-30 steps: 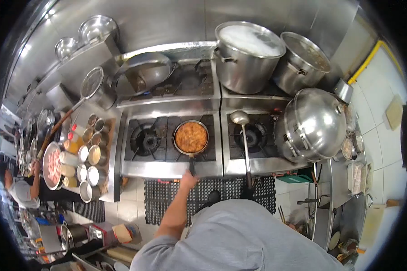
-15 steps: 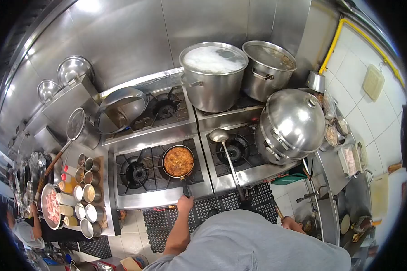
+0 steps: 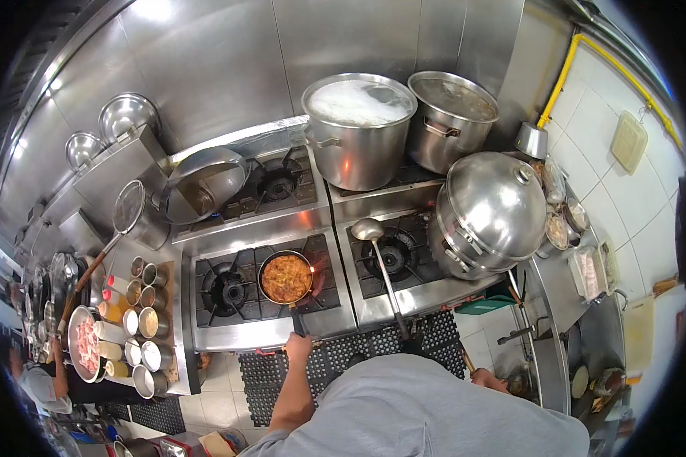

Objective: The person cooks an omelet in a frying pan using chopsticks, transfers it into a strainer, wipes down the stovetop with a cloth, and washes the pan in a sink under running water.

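My left hand [image 3: 299, 348] is closed around the dark handle of a small frying pan [image 3: 264, 278]. An orange-brown, chunky food [image 3: 286, 277] fills the pan, which sits over the front-left stove, a little left of a burner with a red glow [image 3: 324, 278]. My right hand [image 3: 489, 379] is low at the right, beside my body, with its fingers curled around a thin wooden stick [image 3: 467, 359]. The far end of that stick is hard to make out. A long-handled ladle [image 3: 368, 230] lies across the front-right burner.
Two tall stockpots [image 3: 362, 141] stand at the back, one with white foamy liquid. A large domed steamer [image 3: 495, 213] is at the right. Seasoning containers [image 3: 152, 324] and a bowl of pink meat [image 3: 86, 346] stand left. A co-worker [image 3: 42, 381] is at the far left.
My left hand has shifted the frying pan to the left, off the burner's middle. A red glow now shows at that burner. My right hand stays nearly where it was.
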